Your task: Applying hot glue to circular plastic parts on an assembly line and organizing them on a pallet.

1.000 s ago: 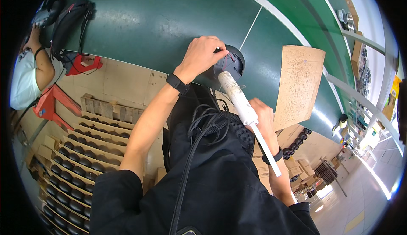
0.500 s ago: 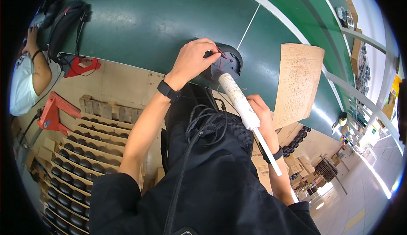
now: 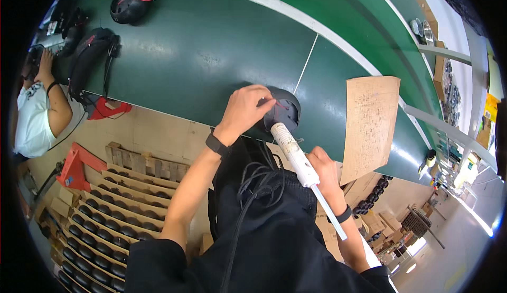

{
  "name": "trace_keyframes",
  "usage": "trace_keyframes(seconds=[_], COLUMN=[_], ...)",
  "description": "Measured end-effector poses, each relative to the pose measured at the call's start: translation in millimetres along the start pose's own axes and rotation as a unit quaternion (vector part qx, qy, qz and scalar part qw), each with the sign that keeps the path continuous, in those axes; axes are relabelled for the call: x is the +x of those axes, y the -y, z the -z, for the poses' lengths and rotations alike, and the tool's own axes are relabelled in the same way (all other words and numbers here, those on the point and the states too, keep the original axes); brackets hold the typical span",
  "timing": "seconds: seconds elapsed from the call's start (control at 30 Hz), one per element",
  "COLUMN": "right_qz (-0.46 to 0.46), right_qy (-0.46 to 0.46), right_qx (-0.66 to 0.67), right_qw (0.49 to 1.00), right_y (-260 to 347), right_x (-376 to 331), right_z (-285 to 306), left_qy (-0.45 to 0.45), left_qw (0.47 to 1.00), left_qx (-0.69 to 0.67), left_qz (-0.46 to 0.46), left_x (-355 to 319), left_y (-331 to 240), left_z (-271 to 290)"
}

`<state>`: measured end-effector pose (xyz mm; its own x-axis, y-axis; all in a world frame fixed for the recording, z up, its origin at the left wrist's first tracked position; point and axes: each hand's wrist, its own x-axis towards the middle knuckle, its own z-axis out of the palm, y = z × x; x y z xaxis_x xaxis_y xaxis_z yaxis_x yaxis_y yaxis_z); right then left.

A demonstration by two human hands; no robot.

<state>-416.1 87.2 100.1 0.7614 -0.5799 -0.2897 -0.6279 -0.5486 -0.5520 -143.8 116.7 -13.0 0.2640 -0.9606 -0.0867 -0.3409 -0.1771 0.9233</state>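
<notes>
A round black shell point(image 3: 292, 114) with red wire point(image 3: 283, 104) inside it stands at the near edge of the green table. My left hand point(image 3: 247, 108) reaches over its left side, thumb and fingers pinched on the wire; the grip itself is partly hidden. A white sealant cartridge point(image 3: 289, 146) slants down from the shell's near side, and a thin white tube point(image 3: 328, 212) sticks out of its lower end. Closed around its right side is my right hand point(image 3: 322, 167), with part of the grip hidden behind the cartridge.
Flat brown cardboard point(image 3: 372, 126) lies on the table point(image 3: 195, 55) to the right. Another black shell point(image 3: 129, 5) with red wire sits far left, near a black strapped item point(image 3: 91, 63). A co-worker's hand point(image 3: 45, 64) is beyond it. Racks of black domes point(image 3: 105, 224) stand below left.
The view has shifted, so the table appears lower and the far-left shell shows whole. My left fingers have come closer to the wire inside the shell. My right hand still holds the cartridge.
</notes>
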Motion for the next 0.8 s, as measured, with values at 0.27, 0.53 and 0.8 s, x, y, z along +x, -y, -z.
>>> trace_keyframes(seconds=[0.27, 0.53, 0.8], right_qz=[-0.015, -0.016, -0.017], right_qy=[0.003, 0.005, -0.005], right_qx=[0.008, 0.007, 0.007], right_qw=[1.0, 1.0, 1.0], right_y=[-3, -4, -2], right_x=[0, 2, -2], right_z=[-3, 0, 3], left_qy=[-0.001, 0.0, 0.052], left_qw=[1.0, 1.0, 0.996], left_qx=[0.007, -0.007, -0.045], left_qz=[-0.001, 0.007, 0.055], left_x=[3, 2, -25], left_y=[-2, -3, 0], left_z=[4, 5, 40])
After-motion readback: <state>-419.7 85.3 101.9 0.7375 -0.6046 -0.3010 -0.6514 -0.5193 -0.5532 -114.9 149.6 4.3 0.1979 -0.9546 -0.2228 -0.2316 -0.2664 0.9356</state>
